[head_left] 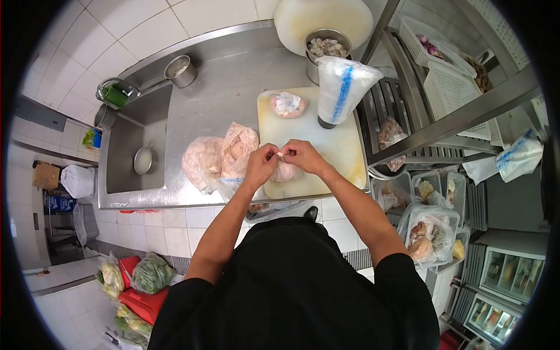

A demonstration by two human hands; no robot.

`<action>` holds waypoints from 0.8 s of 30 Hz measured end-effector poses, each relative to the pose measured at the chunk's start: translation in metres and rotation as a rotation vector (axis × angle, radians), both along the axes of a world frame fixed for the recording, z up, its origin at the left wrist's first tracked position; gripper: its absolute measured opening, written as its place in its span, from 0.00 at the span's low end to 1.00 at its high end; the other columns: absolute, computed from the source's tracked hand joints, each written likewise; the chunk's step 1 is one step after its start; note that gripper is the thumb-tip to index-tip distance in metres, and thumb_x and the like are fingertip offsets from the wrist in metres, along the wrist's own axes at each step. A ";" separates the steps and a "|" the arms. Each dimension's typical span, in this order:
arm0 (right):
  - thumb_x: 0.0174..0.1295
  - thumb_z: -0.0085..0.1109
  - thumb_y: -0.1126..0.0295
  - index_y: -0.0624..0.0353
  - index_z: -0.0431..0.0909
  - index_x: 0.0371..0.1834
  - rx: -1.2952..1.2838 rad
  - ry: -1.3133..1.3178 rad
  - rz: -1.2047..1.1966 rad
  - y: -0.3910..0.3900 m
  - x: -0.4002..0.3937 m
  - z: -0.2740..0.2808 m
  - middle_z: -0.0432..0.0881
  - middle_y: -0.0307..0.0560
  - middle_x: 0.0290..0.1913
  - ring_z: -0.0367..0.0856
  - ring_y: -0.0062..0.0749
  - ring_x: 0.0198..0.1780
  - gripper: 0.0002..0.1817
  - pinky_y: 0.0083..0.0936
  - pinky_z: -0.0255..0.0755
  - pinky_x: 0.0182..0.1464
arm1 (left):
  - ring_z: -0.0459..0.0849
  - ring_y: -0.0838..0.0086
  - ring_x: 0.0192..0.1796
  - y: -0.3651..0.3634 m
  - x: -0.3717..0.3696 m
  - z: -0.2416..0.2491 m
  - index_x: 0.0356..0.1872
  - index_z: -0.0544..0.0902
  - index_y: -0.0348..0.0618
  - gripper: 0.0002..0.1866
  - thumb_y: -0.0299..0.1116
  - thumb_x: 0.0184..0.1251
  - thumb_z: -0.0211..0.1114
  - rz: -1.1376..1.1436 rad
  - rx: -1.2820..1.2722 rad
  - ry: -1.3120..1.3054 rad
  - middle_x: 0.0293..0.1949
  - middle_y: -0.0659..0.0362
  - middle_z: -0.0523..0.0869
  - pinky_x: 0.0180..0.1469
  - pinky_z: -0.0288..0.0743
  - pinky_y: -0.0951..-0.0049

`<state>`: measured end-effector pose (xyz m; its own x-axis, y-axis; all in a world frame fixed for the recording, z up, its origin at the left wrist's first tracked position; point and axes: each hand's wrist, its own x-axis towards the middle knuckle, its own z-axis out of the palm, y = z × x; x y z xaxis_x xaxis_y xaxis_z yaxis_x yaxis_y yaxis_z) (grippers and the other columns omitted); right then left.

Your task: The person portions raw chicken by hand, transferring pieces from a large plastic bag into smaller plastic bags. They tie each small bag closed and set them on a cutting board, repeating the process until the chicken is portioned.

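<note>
My left hand [262, 165] and my right hand [305, 157] are close together over a cutting board [326, 175]. Both pinch the gathered top of a small plastic bag [286, 172] with pale pink contents, perhaps raw meat. The bag lies on the board below my fingers, which partly hide it. To the left, on the steel counter, a large open plastic bag [238, 149] of pale raw meat leans against another full bag [201, 163]. A small closed bag [287, 105] rests at the board's far side. Near it stands a roll of clear bags [344, 87] with a blue stripe.
A sink [129, 169] with a metal bowl [144, 160] is at the left. A pot [313, 71] stands behind the board and a small metal container [180, 71] at the back. Metal shelving [402, 76] rises on the right, above food tubs [431, 233].
</note>
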<state>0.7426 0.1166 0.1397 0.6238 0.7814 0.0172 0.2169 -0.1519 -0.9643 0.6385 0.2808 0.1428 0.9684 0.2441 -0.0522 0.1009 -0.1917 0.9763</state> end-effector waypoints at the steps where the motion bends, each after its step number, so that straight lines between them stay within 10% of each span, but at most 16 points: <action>1: 0.61 0.67 0.72 0.62 0.83 0.38 0.000 0.002 -0.002 0.000 -0.004 0.000 0.79 0.39 0.34 0.75 0.20 0.35 0.06 0.22 0.73 0.40 | 0.78 0.85 0.34 0.001 0.001 -0.002 0.41 0.82 0.36 0.03 0.21 0.69 0.63 -0.001 -0.041 0.024 0.32 0.66 0.82 0.36 0.72 0.81; 3: 0.58 0.66 0.68 0.63 0.83 0.36 -0.110 -0.124 -0.171 0.002 -0.017 0.000 0.83 0.47 0.33 0.82 0.35 0.33 0.09 0.31 0.76 0.39 | 0.79 0.84 0.34 -0.001 0.000 -0.004 0.42 0.83 0.36 0.04 0.22 0.68 0.64 0.016 -0.054 0.020 0.31 0.65 0.83 0.37 0.73 0.80; 10: 0.60 0.65 0.68 0.62 0.83 0.34 -0.143 -0.210 -0.406 0.005 -0.035 -0.012 0.83 0.50 0.32 0.81 0.41 0.31 0.08 0.36 0.74 0.35 | 0.79 0.85 0.36 -0.002 -0.003 0.003 0.44 0.84 0.36 0.05 0.24 0.70 0.66 -0.051 -0.055 0.078 0.35 0.66 0.84 0.41 0.75 0.82; 24: 0.66 0.60 0.73 0.67 0.84 0.55 -0.010 0.399 -0.074 -0.025 -0.014 -0.016 0.89 0.45 0.42 0.80 0.18 0.37 0.16 0.20 0.76 0.42 | 0.79 0.82 0.37 -0.011 -0.005 -0.006 0.40 0.82 0.37 0.06 0.17 0.65 0.63 -0.053 0.052 -0.035 0.35 0.64 0.82 0.41 0.75 0.79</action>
<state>0.7284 0.0916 0.1240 0.6346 0.7330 -0.2448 -0.1857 -0.1629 -0.9690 0.6334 0.2701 0.1373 0.9809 0.1942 -0.0065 0.0553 -0.2467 0.9675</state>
